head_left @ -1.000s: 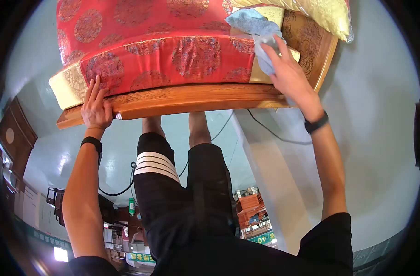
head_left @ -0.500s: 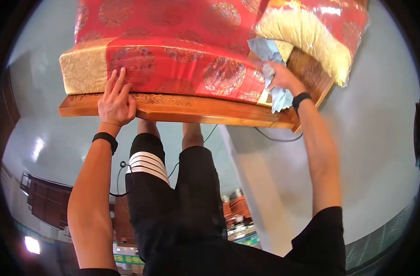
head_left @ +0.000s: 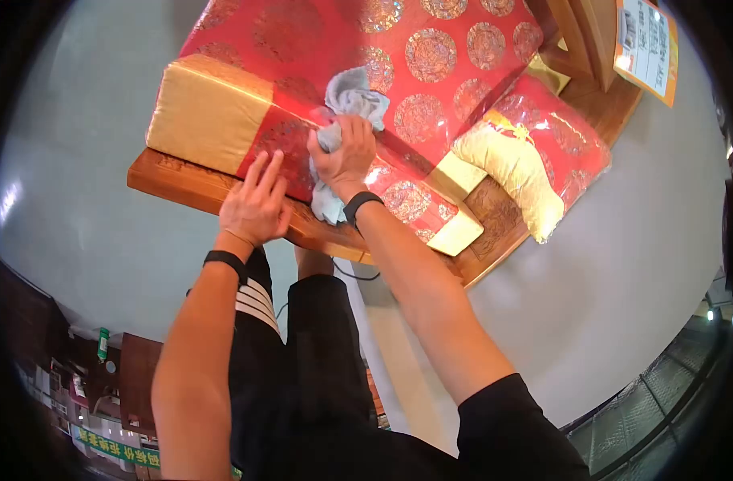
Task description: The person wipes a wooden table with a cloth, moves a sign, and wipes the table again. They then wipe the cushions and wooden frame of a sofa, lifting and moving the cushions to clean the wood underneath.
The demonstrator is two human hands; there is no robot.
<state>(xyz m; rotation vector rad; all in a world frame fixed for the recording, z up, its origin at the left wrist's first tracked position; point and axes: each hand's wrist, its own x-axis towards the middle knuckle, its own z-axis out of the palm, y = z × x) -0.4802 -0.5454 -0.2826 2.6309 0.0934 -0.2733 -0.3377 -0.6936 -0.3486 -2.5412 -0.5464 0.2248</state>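
My right hand (head_left: 347, 152) grips a crumpled pale blue-grey cloth (head_left: 350, 94) and presses it onto the red seat cushion (head_left: 431, 56), which has gold round patterns and a gold end panel. My left hand (head_left: 254, 204) lies flat, fingers spread, on the cushion's front face and on the front rail of the carved wooden seat (head_left: 182, 178). The two hands are close together near the cushion's front edge. Both wrists wear a black band.
A red and yellow pillow in clear plastic (head_left: 535, 160) lies on the seat at the right. A wooden armrest with an orange label card (head_left: 645, 44) rises at the top right. Pale glossy floor surrounds the seat. My black shorts and legs fill the lower middle.
My right hand with the cloth has moved left from the cushion's right end to its front middle, close to my left hand. The view has swung, showing more of the cushion top.
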